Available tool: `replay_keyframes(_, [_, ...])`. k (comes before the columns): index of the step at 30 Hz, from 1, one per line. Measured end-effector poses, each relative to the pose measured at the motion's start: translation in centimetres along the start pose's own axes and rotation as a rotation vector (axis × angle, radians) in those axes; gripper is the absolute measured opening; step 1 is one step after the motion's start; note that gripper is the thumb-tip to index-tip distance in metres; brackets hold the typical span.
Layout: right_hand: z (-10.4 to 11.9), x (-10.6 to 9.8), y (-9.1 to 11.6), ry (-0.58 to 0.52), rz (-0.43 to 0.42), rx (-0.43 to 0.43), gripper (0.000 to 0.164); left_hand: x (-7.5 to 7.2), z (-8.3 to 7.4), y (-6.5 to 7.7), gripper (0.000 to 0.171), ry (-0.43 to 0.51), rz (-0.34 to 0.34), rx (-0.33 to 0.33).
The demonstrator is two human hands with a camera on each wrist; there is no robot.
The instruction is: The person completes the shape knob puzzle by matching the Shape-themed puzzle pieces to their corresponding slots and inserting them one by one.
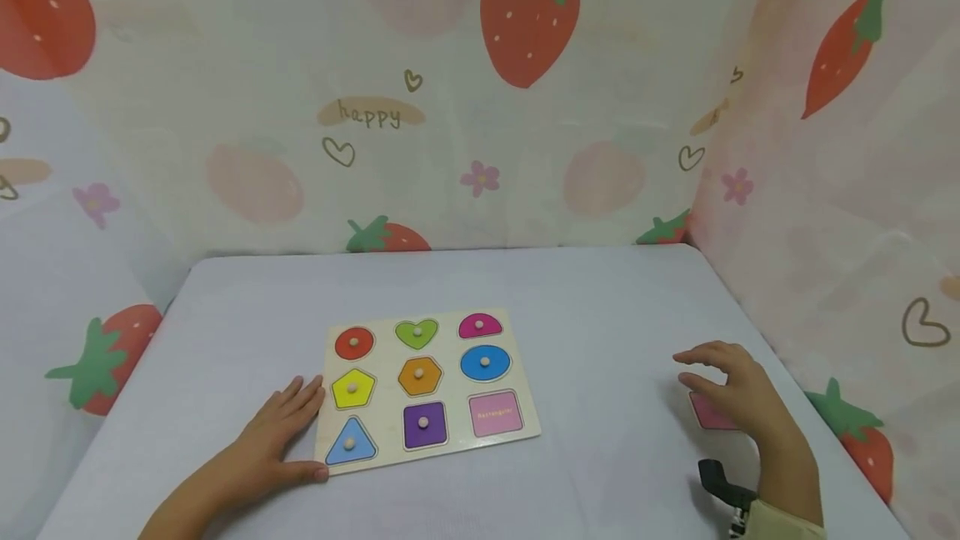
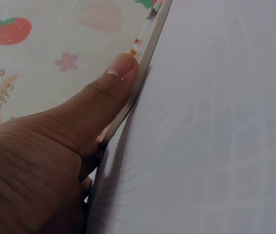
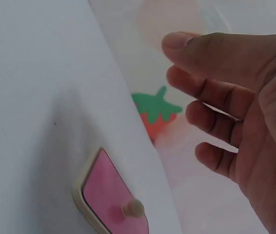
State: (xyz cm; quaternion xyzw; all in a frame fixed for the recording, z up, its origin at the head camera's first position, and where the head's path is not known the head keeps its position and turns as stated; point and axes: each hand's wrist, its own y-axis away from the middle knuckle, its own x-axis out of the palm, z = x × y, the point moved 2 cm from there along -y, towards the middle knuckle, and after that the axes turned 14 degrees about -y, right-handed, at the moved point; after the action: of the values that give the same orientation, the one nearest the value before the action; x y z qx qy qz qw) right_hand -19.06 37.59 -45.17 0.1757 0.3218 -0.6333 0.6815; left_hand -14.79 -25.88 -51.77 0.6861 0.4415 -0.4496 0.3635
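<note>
A wooden shape puzzle board (image 1: 384, 365) lies on the white table, with knobbed shapes in its recesses. At its lower right corner the pink rectangular recess (image 1: 496, 413) holds no piece and shows printed lettering. My left hand (image 1: 273, 436) rests at the board's left edge, fingers straight, thumb on the lower left corner. On the right, a pink rectangle piece (image 3: 111, 195) with a wooden knob (image 3: 134, 208) lies on the table. My right hand (image 1: 738, 390) hovers over that piece, fingers loosely curved and apart from the knob, partly hiding the piece in the head view.
White cloth covers the table (image 1: 600, 315). Behind it and at the sides hang curtains (image 1: 465, 123) printed with strawberries and hearts. A black strap-like part (image 1: 723, 486) shows at my right wrist, by a beige sleeve (image 1: 783, 521).
</note>
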Motion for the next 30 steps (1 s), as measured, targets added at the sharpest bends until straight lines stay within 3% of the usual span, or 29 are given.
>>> replay_keyframes(7, [-3.0, -1.5, 0.7, 0.066, 0.074, 0.215, 0.032, -0.2, -0.1, 0.1, 0.116, 0.015, -0.019, 0.01])
replay_keyframes(13, [-4.4, -1.7, 1.6, -0.059, 0.137, 0.38, 0.042, -0.1, 0.0, 0.3, 0.117, 0.002, -0.026, 0.024])
replay_keyframes(19, [-5.0, -1.4, 1.7, -0.089, 0.193, 0.417, 0.038, -0.1, 0.2, 0.3, 0.117, -0.019, -0.048, 0.048])
replay_keyframes(30, [-5.9, -2.2, 2.2, -0.023, 0.176, 0.434, 0.029, -0.2, 0.0, 0.1, 0.116, -0.007, -0.046, 0.044])
